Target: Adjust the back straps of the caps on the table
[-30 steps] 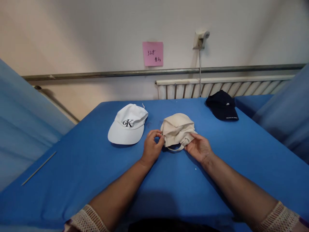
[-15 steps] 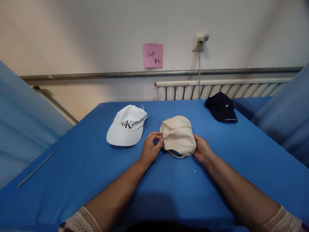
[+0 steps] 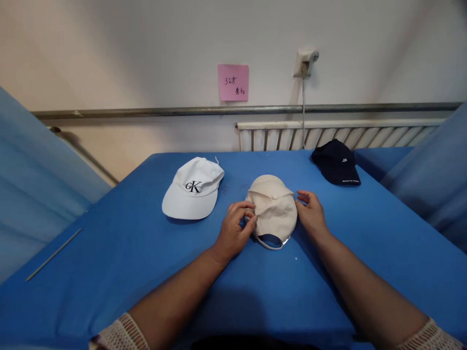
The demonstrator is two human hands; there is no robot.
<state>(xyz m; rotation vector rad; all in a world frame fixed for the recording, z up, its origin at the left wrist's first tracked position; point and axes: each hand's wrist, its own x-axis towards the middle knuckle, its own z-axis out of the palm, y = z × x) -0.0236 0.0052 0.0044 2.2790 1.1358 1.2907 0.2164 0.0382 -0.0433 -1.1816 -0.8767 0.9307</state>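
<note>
A beige baseball cap (image 3: 273,209) lies crown up on the blue-covered table, its brim pointing away and its back opening with the strap facing me. My left hand (image 3: 235,228) is at the cap's left side, thumb and fingertips pinched together on the fabric. At the right side, my right hand (image 3: 312,214) has its fingers loosely parted, with the fingertips just beside or touching the cap's edge. Left of it sits a white cap (image 3: 195,187) with black letters on the front. A dark navy cap (image 3: 336,163) rests at the back right.
The blue table cover (image 3: 146,272) spreads under everything. A thin stick (image 3: 53,254) lies near the left edge. Behind are a radiator (image 3: 284,138), a metal rail (image 3: 182,112), a pink note (image 3: 233,82) and a plugged-in socket (image 3: 302,63). Blue curtains (image 3: 32,184) hang at both sides.
The beige cap has turned and settled flatter, its brim now visible at the far side. My right hand has loosened from its right edge; my left hand has shifted slightly right.
</note>
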